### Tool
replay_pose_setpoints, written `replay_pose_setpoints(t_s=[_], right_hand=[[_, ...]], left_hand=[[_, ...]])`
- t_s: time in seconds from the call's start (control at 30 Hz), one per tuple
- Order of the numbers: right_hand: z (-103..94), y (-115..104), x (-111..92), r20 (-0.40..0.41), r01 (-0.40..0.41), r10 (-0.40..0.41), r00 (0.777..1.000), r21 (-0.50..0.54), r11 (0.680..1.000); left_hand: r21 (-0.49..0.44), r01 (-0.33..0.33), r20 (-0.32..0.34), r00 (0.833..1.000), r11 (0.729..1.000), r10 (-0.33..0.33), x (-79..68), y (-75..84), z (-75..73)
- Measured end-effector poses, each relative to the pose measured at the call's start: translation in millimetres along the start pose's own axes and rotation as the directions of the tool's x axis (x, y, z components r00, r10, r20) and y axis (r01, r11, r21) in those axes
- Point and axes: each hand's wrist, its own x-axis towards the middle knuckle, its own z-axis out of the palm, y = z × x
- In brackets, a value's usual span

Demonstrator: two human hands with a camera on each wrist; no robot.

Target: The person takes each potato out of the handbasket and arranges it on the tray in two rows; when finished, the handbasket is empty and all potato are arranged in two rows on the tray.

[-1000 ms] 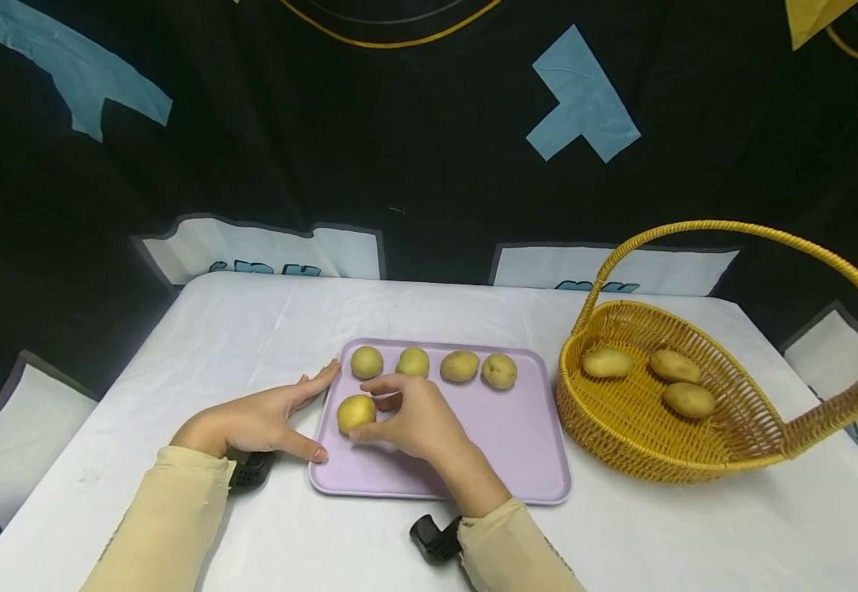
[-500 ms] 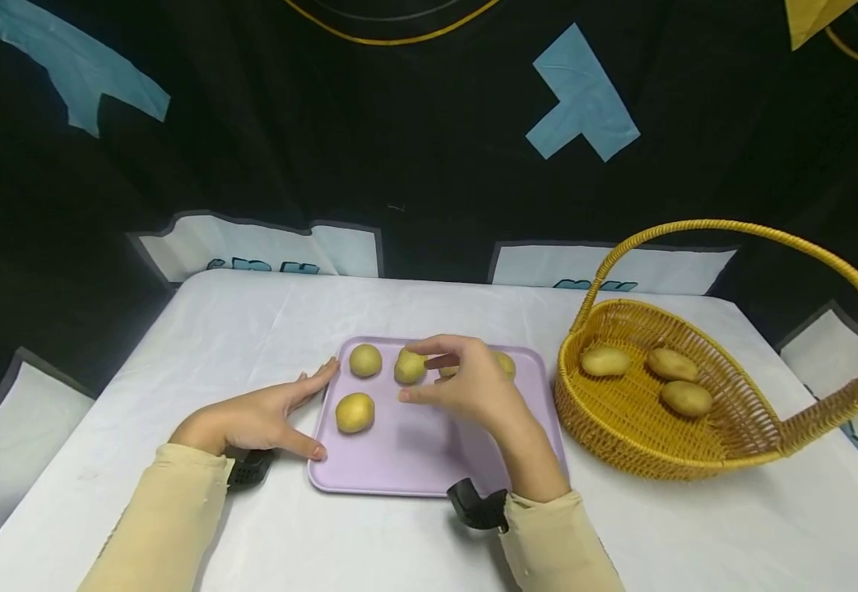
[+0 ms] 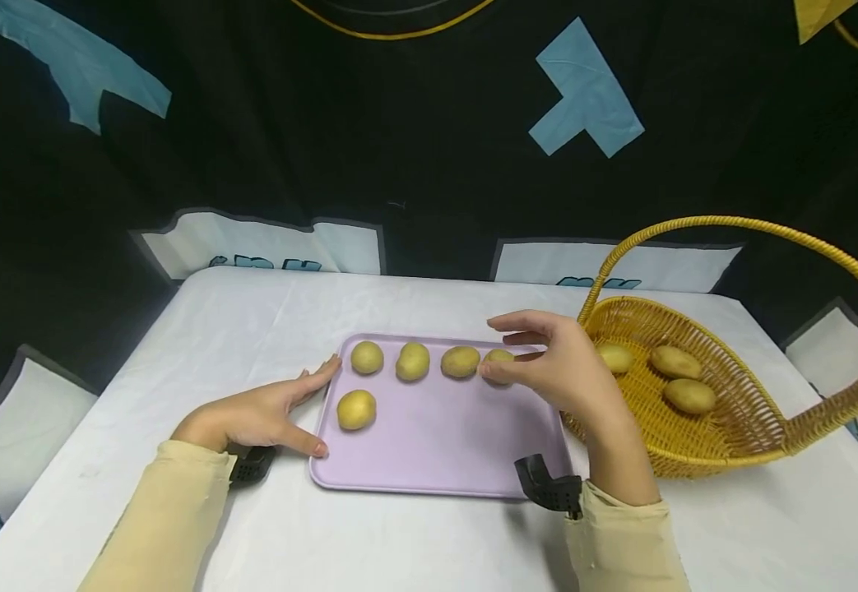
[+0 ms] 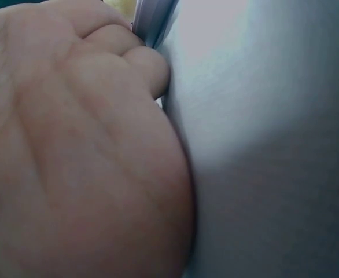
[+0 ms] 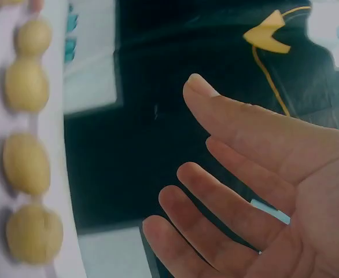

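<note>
A lilac tray (image 3: 429, 448) lies on the table with several potatoes on it. Along its far side runs a row that includes the leftmost potato (image 3: 366, 358) and an oval potato (image 3: 460, 362); one more potato (image 3: 356, 409) sits nearer, at the left. My left hand (image 3: 266, 415) rests at the tray's left edge, thumb and fingers spread. Above the tray's right end hovers my right hand (image 3: 558, 362), holding nothing, partly hiding the rightmost potato (image 3: 499, 357). In the right wrist view its fingers (image 5: 198, 214) are apart and loosely bent.
A yellow wicker basket (image 3: 695, 444) with a tall arched handle (image 3: 739, 220) stands at the right, holding several potatoes, including one potato (image 3: 689, 396). White cloth (image 3: 266, 321) covers the table, and a dark patterned curtain (image 3: 399, 148) hangs behind it.
My right hand has let go of the nearer potato at the left and moved right across the tray, up toward the basket. The left hand stays at the tray edge.
</note>
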Motion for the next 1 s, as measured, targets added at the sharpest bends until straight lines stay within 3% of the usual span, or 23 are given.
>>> replay_pose_setpoints(t_s=[0.27, 0.53, 0.67, 0.83, 1.0], right_hand=[[-39.5, 34, -10, 0.032, 0.004, 0.002, 0.999, -0.199, 0.98], [-89.0, 46, -9, 0.199, 0.023, 0.04, 0.979, -0.303, 0.953], [-116.3, 50, 3, 0.295, 0.043, 0.06, 0.954, -0.331, 0.943], [-134.9, 65, 25, 0.431, 0.046, 0.118, 0.894, -0.351, 0.935], [-140.1, 82, 45, 0.439, 0.021, 0.207, 0.874, -0.459, 0.888]], left_hand=[[-0.004, -0.001, 0.007, 1.0, 1.0, 0.001, 3.2, 0.7, 0.8], [0.013, 0.022, 0.002, 1.0, 1.0, -0.022, -0.8, 2.7, -0.7], [0.012, 0.018, 0.001, 1.0, 1.0, -0.018, -1.0, 2.6, -0.9], [0.009, 0.014, 0.003, 1.0, 1.0, -0.014, -0.6, 1.4, -0.6], [0.006, 0.007, 0.0, 1.0, 1.0, -0.007, 0.0, 0.9, -0.1]])
